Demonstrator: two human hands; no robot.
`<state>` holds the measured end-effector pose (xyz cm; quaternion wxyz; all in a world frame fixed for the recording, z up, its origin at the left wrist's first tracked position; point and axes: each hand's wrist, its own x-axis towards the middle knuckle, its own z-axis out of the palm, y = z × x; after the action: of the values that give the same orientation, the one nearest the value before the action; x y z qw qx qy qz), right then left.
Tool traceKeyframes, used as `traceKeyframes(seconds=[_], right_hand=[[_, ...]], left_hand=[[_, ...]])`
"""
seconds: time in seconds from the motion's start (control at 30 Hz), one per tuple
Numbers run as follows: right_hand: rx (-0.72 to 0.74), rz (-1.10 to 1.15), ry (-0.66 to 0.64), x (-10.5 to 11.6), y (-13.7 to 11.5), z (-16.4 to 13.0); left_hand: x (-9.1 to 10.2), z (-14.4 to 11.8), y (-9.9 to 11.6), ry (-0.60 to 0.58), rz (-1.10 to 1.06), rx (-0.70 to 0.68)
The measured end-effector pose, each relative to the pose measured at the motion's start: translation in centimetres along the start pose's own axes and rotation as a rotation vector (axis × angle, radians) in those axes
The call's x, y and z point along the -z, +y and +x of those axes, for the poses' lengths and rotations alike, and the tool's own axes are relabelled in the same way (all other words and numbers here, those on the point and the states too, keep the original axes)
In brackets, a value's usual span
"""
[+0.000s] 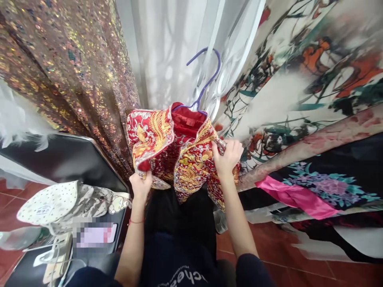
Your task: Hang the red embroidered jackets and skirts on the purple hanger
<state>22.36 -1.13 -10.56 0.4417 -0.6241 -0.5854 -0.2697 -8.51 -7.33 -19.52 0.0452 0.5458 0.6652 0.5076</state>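
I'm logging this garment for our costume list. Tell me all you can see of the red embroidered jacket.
The red jacket looks like satin, thickly embroidered in gold and silver with bird-like motifs. It hangs on a purple hanger, its plain red lining showing at the collar. The left hand grips its lower left edge; the right hand pinches the right front panel. Its lower part is bunched.

Red-brown floor tiles [314,275] run along the bottom. A sequinned bronze fabric [68,67] hangs at upper left, with a sheer white curtain [167,48] beside it letting daylight through. On the right hangs a painted cloth [314,71] in white, orange and teal. A dark chair [68,159] stands at left, a white spotted cap [50,203] on its seat.
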Motion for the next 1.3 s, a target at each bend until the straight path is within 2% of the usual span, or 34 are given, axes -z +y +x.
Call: traceKeyframes(seconds=[0.07, 0.1, 0.17, 0.2, 0.27, 0.3, 0.33, 0.47, 0.57, 0.7, 0.8, 0.9, 0.97, 1.0, 1.03, 1.1, 1.2, 1.3], right_hand=[[-0.014, 0.022, -0.009, -0.3, 0.2, 0.1], [-0.020, 0.036, -0.018, -0.5, 0.3, 0.2], [-0.023, 0.060, -0.037, -0.8, 0.6, 0.3], [-0.020, 0.069, -0.042, -0.9, 0.8, 0.4], [-0.018, 0.075, -0.048, -0.9, 1.0, 0.6], [-0.019, 0.072, -0.051, -1.0, 1.2, 0.7], [-0.022, 0.067, -0.053, -1.0, 1.4, 0.8], [-0.032, 0.052, -0.016, -1.3, 2.3, 1.0], [-0.041, 0.064, 0.001, -1.6, 2.7, 1.0], [-0.076, 0.061, -0.055, -0.6, 2.0, 1.4], [-0.024, 0.053, -0.100, 1.3, 1.0, 1.2], [-0.031, 0.056, -0.084, 2.6, 0.4, -2.0], [-0.190, 0.150, -0.049, 2.7, 0.1, -6.9], [-0.346, 0.252, -0.059, 2.5, -0.1, -9.9], [-0.548, 0.387, -0.104, 2.1, -0.4, -13.2], [-0.971, 0.731, -0.335, 1.1, -1.4, -19.6], [-1.183, 0.861, -0.458, -0.9, -2.9, -26.4], [-1.428, 0.939, -0.509, -3.1, -3.1, -28.7]], left_hand=[[0.5, -1.4, 1.9, 0.005, -0.037, -0.172], [0.3, -2.2, 3.0, -0.033, -0.054, -0.263], [-1.0, -3.8, 5.4, -0.206, -0.031, -0.360], [-1.9, -4.4, 6.4, -0.336, 0.020, -0.347], [-4.3, -4.9, 7.8, -0.560, 0.170, -0.235], [-5.5, -4.8, 8.1, -0.646, 0.230, -0.179], [-6.7, -4.5, 8.1, -0.680, 0.253, -0.152], [-10.4, -2.1, 5.9, -0.699, 0.257, -0.122], [-11.7, -1.1, 3.9, -0.683, 0.217, -0.121], [-12.0, -1.9, 2.4, -0.624, 0.106, -0.091], [-11.5, -3.4, 1.4, -0.578, -0.038, -0.049], [-10.8, -5.6, -0.7, -0.524, -0.287, 0.063], [-10.4, -7.4, -2.6, -0.463, -0.438, 0.215], [-10.4, -8.2, -3.7, -0.432, -0.490, 0.311], [-10.4, -8.9, -4.7, -0.406, -0.521, 0.415], [-10.7, -9.9, -6.8, -0.375, -0.569, 0.637], [-11.1, -9.7, -9.3, -0.337, -0.623, 0.933], [-11.2, -8.4, -10.5, -0.290, -0.671, 1.105]])
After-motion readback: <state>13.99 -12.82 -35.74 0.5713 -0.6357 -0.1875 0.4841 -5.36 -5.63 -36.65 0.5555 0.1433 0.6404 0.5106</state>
